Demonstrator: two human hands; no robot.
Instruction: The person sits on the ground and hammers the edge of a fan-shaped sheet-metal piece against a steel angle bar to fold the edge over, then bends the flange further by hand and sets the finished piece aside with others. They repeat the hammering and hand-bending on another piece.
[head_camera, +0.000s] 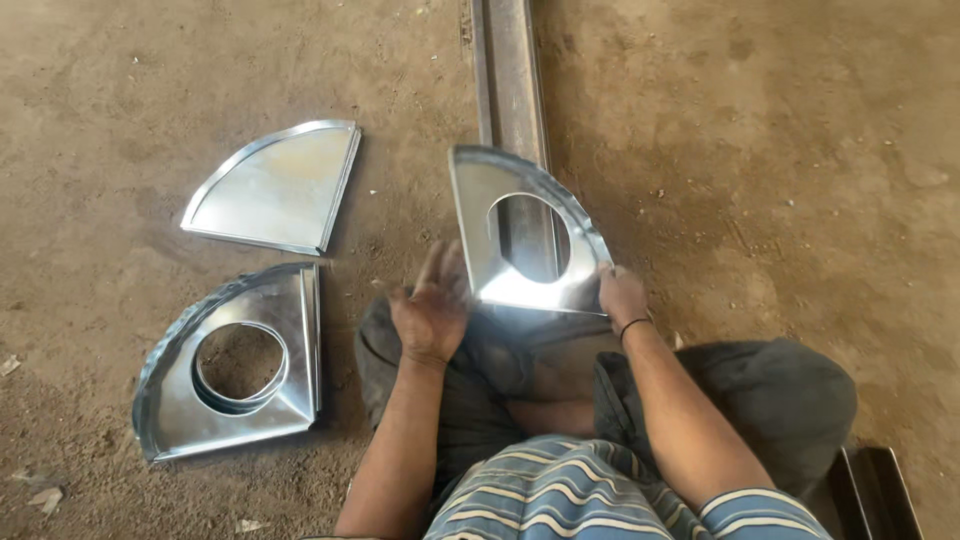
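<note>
I sit on a dirt floor, holding a shiny quarter-round sheet-metal piece with a round hole (480, 215) upright over a steel rail (510, 70). My left hand (432, 305) rests with spread fingers against its lower left edge. My right hand (622, 295) grips its lower right corner. Through the hole the rail shows.
Two more quarter-round metal pieces lie on the floor to my left: a solid one (275, 188) farther away and one with a collared round hole (235, 362) nearer. A dark metal channel (875, 490) lies at the lower right beside my knee. Bare dirt surrounds everything.
</note>
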